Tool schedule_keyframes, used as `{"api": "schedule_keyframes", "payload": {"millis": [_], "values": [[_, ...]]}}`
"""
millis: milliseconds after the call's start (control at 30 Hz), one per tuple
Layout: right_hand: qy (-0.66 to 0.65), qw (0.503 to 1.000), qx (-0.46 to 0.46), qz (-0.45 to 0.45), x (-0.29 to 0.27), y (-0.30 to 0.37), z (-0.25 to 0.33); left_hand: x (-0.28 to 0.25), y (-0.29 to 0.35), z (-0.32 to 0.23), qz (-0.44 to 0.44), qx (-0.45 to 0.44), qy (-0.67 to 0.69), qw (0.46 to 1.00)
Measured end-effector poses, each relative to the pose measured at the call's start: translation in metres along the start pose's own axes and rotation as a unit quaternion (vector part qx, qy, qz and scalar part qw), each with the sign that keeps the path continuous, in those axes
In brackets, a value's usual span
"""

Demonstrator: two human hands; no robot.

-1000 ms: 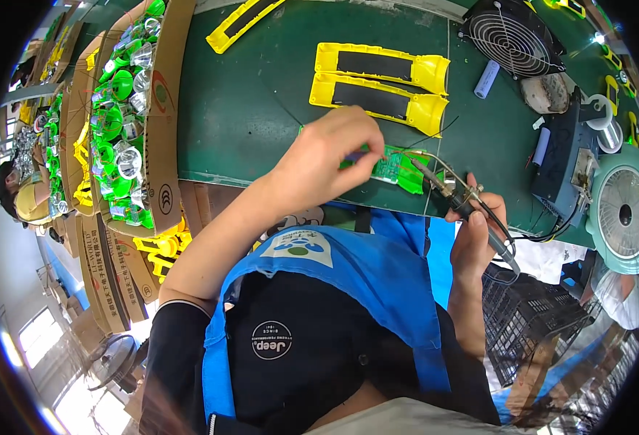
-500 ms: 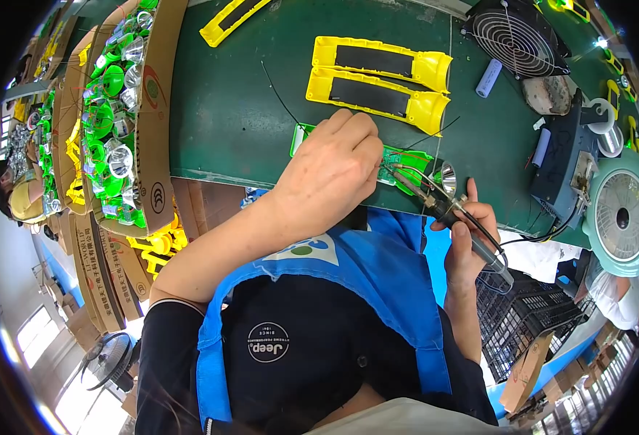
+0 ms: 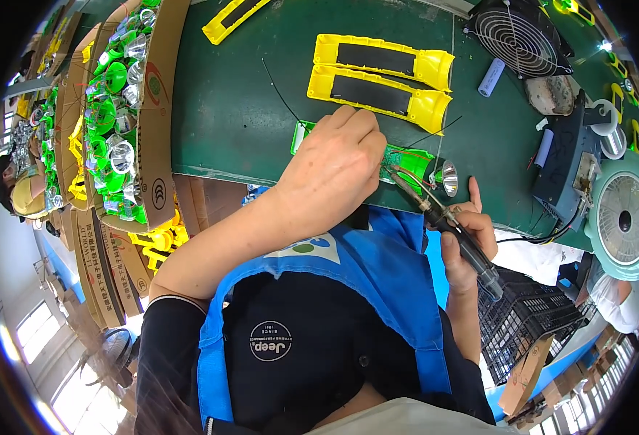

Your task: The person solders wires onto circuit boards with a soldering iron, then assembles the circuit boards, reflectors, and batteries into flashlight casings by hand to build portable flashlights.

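A green torch housing (image 3: 415, 161) with a small circuit board and thin wires lies near the table's front edge. My left hand (image 3: 334, 163) is closed over its middle; whatever the fingertips pinch is hidden beneath them. A black wire (image 3: 281, 96) sticks up from the housing's left end. In my right hand (image 3: 472, 235) is a soldering iron (image 3: 475, 259) with a thin metal feed tube alongside, its tip at the board just right of my left fingers. My right index finger points outward. A silver reflector cup (image 3: 447, 178) sits at the housing's right end.
Two yellow half shells (image 3: 381, 96) with black pads lie beyond my hands. At the right are a blue battery cell (image 3: 490, 77), a black fan (image 3: 519, 40), a soldering station (image 3: 562, 163) and a pale green fan (image 3: 624, 217). A carton (image 3: 156, 109) of green torch parts stands left.
The soldering iron has tilted a little, its rear end moving left and toward me. The reflector cup shows more openly beside it. My left hand has stayed almost in place.
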State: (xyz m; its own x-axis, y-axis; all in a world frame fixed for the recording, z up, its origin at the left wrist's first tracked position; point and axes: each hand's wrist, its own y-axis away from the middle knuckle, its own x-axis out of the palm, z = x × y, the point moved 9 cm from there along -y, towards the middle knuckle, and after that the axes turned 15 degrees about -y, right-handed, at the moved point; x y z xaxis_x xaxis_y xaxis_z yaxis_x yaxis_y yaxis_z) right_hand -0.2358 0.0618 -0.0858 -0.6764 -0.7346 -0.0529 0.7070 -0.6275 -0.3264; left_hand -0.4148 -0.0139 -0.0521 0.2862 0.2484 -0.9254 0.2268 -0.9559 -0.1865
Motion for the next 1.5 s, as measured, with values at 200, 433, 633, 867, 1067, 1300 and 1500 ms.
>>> {"api": "schedule_keyframes", "payload": {"millis": [200, 433, 633, 867, 1067, 1300, 1500], "values": [[-0.086, 0.993, 0.060, -0.060, -0.012, 0.005, -0.006, 0.000, 0.000, -0.002, 0.009, 0.000, 0.000, 1.000], [-0.109, 0.984, 0.081, -0.114, -0.014, 0.000, -0.010, 0.002, -0.002, 0.000, 0.027, 0.003, -0.007, 1.000], [-0.111, 0.985, 0.036, -0.124, -0.014, -0.026, 0.000, -0.001, -0.006, 0.005, 0.030, 0.005, -0.009, 0.999], [-0.125, 0.986, 0.042, -0.103, -0.011, -0.059, -0.005, -0.002, -0.006, 0.012, 0.047, 0.010, -0.023, 0.999], [-0.144, 0.984, -0.040, -0.101, -0.028, -0.080, 0.017, -0.002, -0.058, 0.029, 0.056, -0.010, 0.185, 0.981], [-0.129, 0.984, -0.076, -0.099, -0.016, -0.109, -0.019, 0.049, -0.071, -0.014, 0.133, 0.033, 0.001, 0.991], [-0.073, 0.992, -0.058, 0.080, 0.046, -0.141, -0.021, -0.004, -0.035, 0.037, 0.002, -0.144, 0.241, 0.960]]}}
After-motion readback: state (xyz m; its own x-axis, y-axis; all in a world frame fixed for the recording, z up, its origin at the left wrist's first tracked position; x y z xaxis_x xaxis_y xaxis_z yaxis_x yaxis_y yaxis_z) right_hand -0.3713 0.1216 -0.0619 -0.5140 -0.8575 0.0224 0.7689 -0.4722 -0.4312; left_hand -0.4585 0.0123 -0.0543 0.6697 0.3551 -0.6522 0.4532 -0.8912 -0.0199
